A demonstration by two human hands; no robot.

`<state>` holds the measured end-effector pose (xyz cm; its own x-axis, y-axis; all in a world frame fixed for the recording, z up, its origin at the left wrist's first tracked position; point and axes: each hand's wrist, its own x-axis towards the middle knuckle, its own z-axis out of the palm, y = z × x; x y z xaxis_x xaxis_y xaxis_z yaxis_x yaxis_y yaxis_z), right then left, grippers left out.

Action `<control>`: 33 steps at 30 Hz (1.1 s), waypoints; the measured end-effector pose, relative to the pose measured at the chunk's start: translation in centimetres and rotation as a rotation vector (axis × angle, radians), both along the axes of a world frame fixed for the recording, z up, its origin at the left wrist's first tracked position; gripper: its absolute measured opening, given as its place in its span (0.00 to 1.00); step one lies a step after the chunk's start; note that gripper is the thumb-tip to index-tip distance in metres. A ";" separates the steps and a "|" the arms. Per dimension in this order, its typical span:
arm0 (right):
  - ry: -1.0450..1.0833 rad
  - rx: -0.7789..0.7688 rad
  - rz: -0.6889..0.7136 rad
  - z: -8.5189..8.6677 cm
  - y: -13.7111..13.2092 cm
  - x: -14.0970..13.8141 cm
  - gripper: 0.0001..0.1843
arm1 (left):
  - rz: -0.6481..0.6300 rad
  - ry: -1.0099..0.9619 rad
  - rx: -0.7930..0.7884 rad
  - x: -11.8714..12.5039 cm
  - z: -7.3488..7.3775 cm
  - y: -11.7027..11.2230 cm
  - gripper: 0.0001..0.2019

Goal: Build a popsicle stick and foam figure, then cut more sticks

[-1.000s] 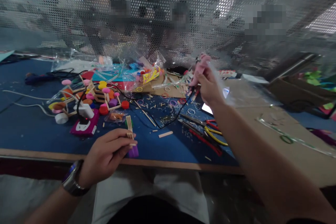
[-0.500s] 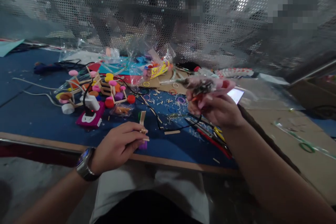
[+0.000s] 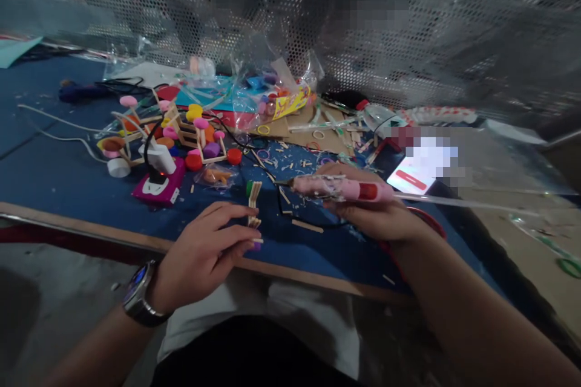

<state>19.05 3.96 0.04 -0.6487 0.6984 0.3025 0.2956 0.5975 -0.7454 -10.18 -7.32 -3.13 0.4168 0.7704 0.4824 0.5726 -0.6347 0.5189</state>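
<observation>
My left hand [image 3: 218, 239] is closed on a small wooden stick piece [image 3: 253, 196], built of several pale sticks, near the table's front edge. A green cap [image 3: 249, 188] shows at its far end and a purple one [image 3: 257, 246] at its near end; how they join it is partly hidden by my fingers. In my right hand [image 3: 376, 214] is a pink glue gun [image 3: 345, 188], its dark nozzle aimed left and a little above the sticks, not touching them. A clear glue stick [image 3: 449, 201] trails from its back end.
A purple power socket [image 3: 158, 184] with a white plug stands left, beside models [image 3: 181, 127] of sticks and coloured caps. Scraps and a black cord lie mid-table. A lit phone [image 3: 415, 166] rests at right; plastic bags [image 3: 254, 91] lie at the back.
My right hand has turned the glue gun level and brought it lower, so its nozzle is now nearer the sticks. The left hand keeps its hold. The view has shifted slightly.
</observation>
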 end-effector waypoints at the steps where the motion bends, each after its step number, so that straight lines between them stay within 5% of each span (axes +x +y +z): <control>1: -0.006 0.020 0.016 -0.1 0.1 0.1 0.14 | 0.019 -0.014 -0.009 -0.2 0.0 -0.2 0.10; 9: -0.009 0.047 0.027 0.3 0.5 -0.1 0.20 | 0.129 0.041 -0.007 -2.4 1.1 1.5 0.08; 19: 0.089 -0.008 0.116 0.3 1.6 -0.4 0.22 | -0.109 0.321 -0.047 -2.2 2.1 6.2 0.14; 27: 0.042 -0.082 0.048 0.3 1.5 0.8 0.18 | -0.272 0.288 -0.025 -0.3 2.9 7.6 0.14; 33: 0.028 0.037 0.037 0.1 1.7 1.8 0.18 | -0.370 0.196 -0.085 1.4 2.3 8.1 0.11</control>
